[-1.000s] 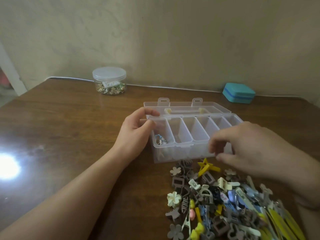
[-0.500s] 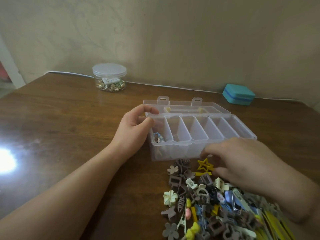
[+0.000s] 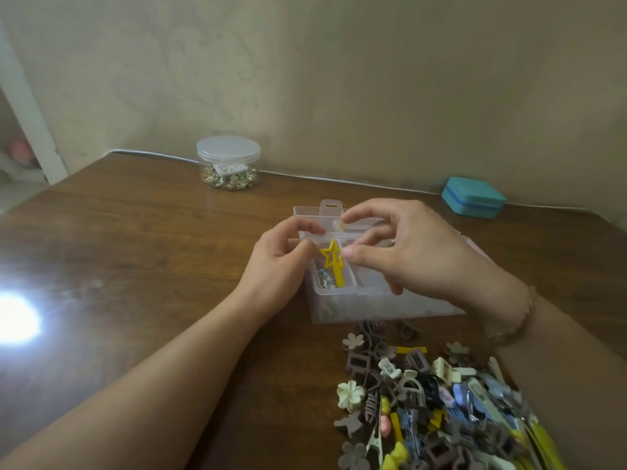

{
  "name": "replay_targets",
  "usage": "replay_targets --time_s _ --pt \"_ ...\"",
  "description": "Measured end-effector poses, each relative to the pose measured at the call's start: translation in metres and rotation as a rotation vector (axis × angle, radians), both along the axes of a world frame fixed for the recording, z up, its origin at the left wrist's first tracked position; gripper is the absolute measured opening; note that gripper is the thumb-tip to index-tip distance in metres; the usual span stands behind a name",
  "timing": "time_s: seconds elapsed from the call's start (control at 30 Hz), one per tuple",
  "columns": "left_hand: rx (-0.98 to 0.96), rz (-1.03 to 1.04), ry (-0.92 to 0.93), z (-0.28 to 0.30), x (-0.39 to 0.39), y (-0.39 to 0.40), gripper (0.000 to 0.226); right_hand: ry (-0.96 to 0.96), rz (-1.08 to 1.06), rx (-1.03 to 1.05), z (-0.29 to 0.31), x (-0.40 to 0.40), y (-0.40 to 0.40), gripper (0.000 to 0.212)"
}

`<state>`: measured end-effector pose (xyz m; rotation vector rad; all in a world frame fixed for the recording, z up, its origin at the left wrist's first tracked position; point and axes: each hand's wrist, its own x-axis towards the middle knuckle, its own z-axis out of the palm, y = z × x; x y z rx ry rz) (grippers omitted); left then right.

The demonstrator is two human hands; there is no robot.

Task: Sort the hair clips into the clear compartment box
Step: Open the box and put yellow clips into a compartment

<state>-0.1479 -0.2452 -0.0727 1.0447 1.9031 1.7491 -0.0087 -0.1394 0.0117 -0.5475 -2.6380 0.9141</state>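
The clear plastic compartment box (image 3: 342, 300) stands open on the brown wooden table (image 3: 135, 252), its leftmost compartment holding a few small clips, with the mixed pile of hair clips (image 3: 437, 401) just in front of it and a clear round jar of gold trinkets (image 3: 228, 163) well behind. Over that leftmost compartment the right hand (image 3: 417, 252) pinches a yellow plastic clip with an open star head (image 3: 333, 262). It stands nearly upright, star up and bar pointing down into the compartment, while the left hand (image 3: 278, 262) grips the box's left end.
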Motion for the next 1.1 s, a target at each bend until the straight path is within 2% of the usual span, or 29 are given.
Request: replay_targets --time_s 0.1,0.13,0.27,0.33,0.4,0.57,0.73,0.83,1.0,1.1 --pt "-0.012 -0.008 -0.003 0.000 -0.001 -0.001 0.021 0.052 -0.030 0.272 0.008 0.022 0.002 0.018" --pt "-0.020 -0.008 -0.006 0.000 -0.001 0.000 0.022 0.010 -0.005 0.313 0.012 0.033 0.001 0.015" --pt "-0.026 -0.005 0.000 0.000 -0.001 0.002 0.019 -0.465 0.090 0.437 0.009 0.066 -0.004 0.018" --pt "-0.018 -0.004 0.005 -0.001 -0.001 0.003 0.019 -0.559 0.101 0.590 0.001 0.067 -0.003 0.023" --pt "-0.012 -0.009 0.003 -0.002 -0.001 0.003 0.019 -0.553 0.087 0.621 -0.006 0.063 -0.004 0.031" --pt "0.004 -0.054 -0.008 -0.001 -0.001 0.002 0.024 -0.562 0.106 0.616 -0.022 0.058 -0.001 0.028" --pt "0.011 -0.096 -0.018 -0.002 -0.001 0.001 0.028 -0.532 0.125 0.657 -0.020 0.063 0.002 0.015" --pt "0.007 -0.100 -0.011 -0.002 -0.003 0.001 0.027 -0.459 0.111 0.542 0.003 0.072 0.006 0.020" --pt "0.025 -0.080 -0.001 -0.005 -0.004 0.003 0.023 0.027 0.159 0.139 0.024 0.041 -0.006 0.019" --pt "0.051 -0.073 0.005 -0.006 -0.004 0.005 0.023 0.115 0.093 0.086 0.012 0.012 -0.008 0.015"
